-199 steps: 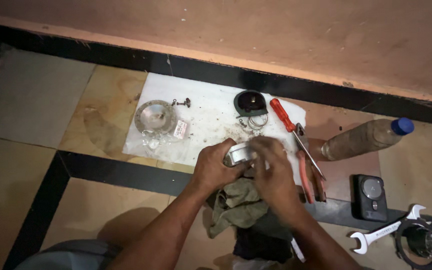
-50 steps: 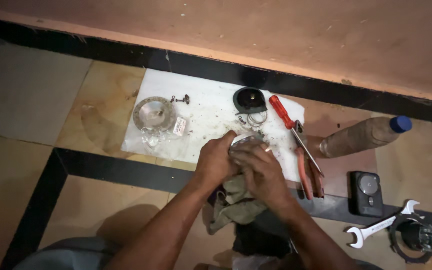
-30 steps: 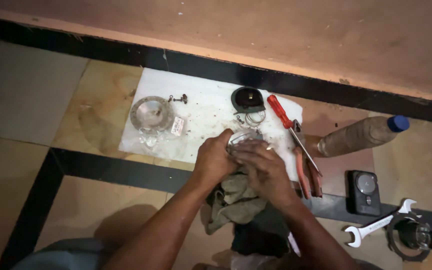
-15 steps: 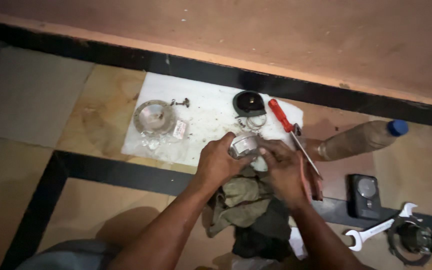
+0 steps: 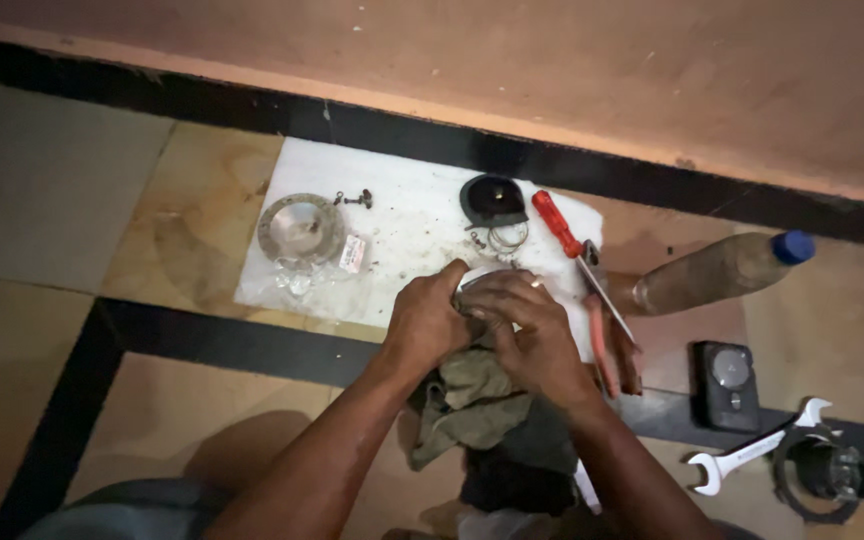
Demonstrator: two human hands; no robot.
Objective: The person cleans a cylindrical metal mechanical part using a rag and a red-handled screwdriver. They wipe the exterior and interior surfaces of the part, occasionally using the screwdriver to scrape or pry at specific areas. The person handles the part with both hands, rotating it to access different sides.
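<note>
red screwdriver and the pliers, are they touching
Touching: the head view shows the red screwdriver with its shaft lying across the pliers, no gap visible where they cross.

one screwdriver (image 5: 555,222), one pliers (image 5: 610,345), one wrench (image 5: 749,458), one bottle (image 5: 712,271)

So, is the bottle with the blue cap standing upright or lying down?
Lying down. The bottle rests on its side on the floor, blue cap pointing right toward the wall, and the cap is on.
</note>
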